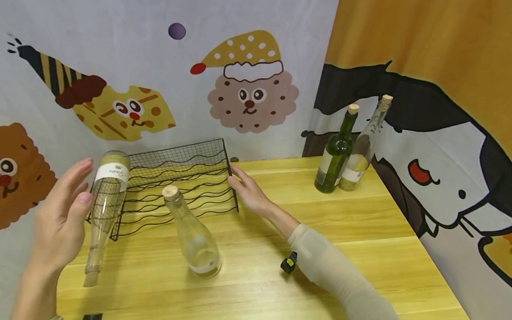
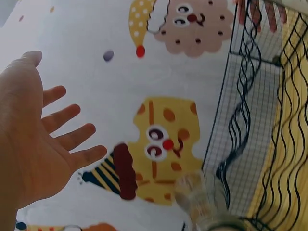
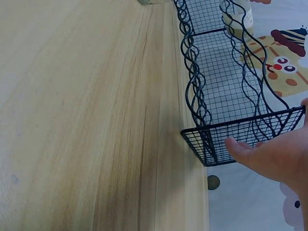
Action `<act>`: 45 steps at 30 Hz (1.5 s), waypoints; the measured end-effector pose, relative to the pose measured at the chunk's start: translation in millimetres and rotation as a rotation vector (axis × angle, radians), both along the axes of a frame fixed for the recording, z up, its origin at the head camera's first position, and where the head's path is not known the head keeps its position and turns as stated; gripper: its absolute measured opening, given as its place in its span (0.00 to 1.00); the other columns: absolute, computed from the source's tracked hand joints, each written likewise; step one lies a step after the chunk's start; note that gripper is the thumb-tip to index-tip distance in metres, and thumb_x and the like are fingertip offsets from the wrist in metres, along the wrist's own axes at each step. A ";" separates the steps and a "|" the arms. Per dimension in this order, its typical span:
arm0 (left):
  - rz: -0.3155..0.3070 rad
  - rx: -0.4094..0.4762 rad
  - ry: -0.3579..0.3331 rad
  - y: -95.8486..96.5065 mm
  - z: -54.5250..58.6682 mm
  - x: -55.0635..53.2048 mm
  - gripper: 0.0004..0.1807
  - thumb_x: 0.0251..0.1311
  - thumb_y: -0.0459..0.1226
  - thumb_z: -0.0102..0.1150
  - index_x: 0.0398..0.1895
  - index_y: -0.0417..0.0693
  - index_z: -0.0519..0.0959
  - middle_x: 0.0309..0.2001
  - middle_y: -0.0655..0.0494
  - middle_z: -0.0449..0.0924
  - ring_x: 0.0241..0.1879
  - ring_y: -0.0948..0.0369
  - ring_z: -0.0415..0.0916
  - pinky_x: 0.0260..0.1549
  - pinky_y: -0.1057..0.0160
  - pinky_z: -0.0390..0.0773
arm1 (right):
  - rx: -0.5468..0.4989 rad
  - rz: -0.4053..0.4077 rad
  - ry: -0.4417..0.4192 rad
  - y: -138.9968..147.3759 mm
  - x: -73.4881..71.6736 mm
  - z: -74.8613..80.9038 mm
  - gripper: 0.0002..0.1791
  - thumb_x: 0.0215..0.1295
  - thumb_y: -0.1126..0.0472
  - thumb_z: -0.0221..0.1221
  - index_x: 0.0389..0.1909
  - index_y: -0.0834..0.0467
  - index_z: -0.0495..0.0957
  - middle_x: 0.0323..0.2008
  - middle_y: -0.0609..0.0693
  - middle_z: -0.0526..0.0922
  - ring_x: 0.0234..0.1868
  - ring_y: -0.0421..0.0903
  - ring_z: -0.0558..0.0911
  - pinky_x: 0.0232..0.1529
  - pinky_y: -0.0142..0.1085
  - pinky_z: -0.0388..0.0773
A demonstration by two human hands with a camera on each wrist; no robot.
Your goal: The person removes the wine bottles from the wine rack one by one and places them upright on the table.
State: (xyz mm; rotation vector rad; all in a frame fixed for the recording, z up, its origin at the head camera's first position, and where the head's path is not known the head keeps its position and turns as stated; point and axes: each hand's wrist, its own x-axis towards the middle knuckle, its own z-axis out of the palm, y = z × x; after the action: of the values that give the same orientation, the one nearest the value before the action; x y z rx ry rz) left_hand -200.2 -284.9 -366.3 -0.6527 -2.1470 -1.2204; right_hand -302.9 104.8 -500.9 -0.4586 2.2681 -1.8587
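Observation:
A black wire bottle rack stands on the table near the wall. At its left end a clear corked bottle lies in it, base toward the wall and neck toward me. My left hand is raised beside this bottle; the left wrist view shows its fingers spread, holding nothing. With my right hand I touch the rack's right end; in the right wrist view the thumb lies against the mesh end panel. Another clear corked bottle stands upright in front of the rack.
A green corked bottle and a clear corked bottle stand close together toward the right back of the wooden table. A printed cartoon cloth hangs behind the table, and more cloth borders its right edge.

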 end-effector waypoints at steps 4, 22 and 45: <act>0.081 -0.027 -0.090 -14.6 -5.2 -3.1 0.30 0.85 0.33 0.49 0.87 0.52 0.71 0.86 0.63 0.70 0.81 0.77 0.68 0.74 0.87 0.67 | 0.003 -0.010 -0.003 0.1 0.3 -1.2 0.38 0.95 0.41 0.43 0.95 0.49 0.48 0.94 0.52 0.52 0.89 0.63 0.65 0.89 0.61 0.68; 0.268 -0.150 -0.591 -76.0 -50.6 -16.7 0.32 0.94 0.53 0.34 0.93 0.85 0.46 0.93 0.40 0.50 0.88 0.28 0.50 0.87 0.23 0.53 | 0.023 -0.022 0.001 -0.5 0.8 -4.4 0.37 0.94 0.40 0.44 0.94 0.45 0.51 0.93 0.53 0.55 0.90 0.63 0.63 0.91 0.62 0.65; 0.158 -0.087 -0.763 -106.5 -108.1 -44.0 0.35 0.94 0.56 0.24 0.96 0.65 0.36 0.95 0.44 0.34 0.77 0.66 0.76 0.54 0.83 0.82 | 0.038 -0.018 0.013 -3.1 2.2 -1.7 0.36 0.95 0.42 0.44 0.95 0.46 0.50 0.94 0.51 0.54 0.91 0.62 0.60 0.92 0.61 0.62</act>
State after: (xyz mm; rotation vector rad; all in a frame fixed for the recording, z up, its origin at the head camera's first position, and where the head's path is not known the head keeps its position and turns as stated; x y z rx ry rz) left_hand -244.2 -391.4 -474.4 -0.0207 -2.8059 -1.4429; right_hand -300.6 101.8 -502.7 -0.4477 2.3191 -1.8223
